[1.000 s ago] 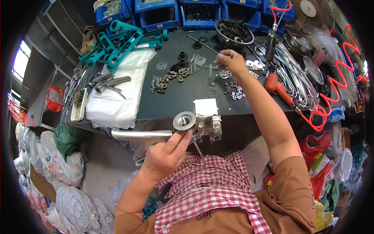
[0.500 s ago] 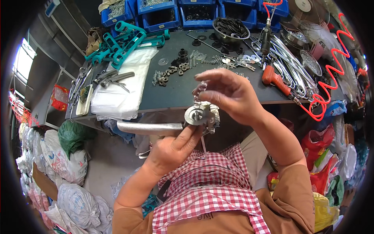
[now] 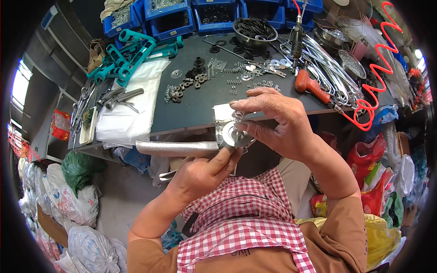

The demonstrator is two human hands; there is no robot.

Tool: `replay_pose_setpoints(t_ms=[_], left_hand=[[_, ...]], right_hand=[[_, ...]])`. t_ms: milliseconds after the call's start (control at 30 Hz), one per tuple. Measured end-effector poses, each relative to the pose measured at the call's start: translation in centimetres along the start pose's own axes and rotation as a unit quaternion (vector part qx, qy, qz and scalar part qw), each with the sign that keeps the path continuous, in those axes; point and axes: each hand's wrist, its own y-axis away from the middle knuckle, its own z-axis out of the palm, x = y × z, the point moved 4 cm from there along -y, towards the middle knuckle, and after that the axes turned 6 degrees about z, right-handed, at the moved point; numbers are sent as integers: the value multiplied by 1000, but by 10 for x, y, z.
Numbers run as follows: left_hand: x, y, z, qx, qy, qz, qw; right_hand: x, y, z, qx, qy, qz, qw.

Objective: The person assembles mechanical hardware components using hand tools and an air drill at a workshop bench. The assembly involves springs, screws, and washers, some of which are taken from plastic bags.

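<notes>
Head-worn fisheye, near, looking down over bench; dark rim perhaps hides detail.

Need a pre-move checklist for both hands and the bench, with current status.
1. Metal disc supported: ok, left hand has its fingers at the near edge.
2. Small spring gripped: ok, between the fingers of the right hand.
3. Spring at the disc: ok, held over its middle area.
4. Spring fully seated: cannot tell, the contact is too small to read.
5. Red-handled power tool away from the hands: ok, lying on the bench to the right.
</notes>
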Motion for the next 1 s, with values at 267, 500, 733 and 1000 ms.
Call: replay_pose_setpoints(t_ms=[267, 500, 733, 1000], left_hand=[[-5, 7, 10, -27, -25, 20, 999], [-14, 21, 17, -12, -22, -13, 1000], [-5, 16, 14, -21, -102, -32, 994], [26, 30, 43, -209, 263, -145, 931]], right_hand=[[11, 7, 7, -36, 26, 10, 999], [16, 14, 15, -80, 109, 27, 990], [42, 105, 84, -34, 12, 174, 984], [87, 160, 138, -42, 57, 217, 974]])
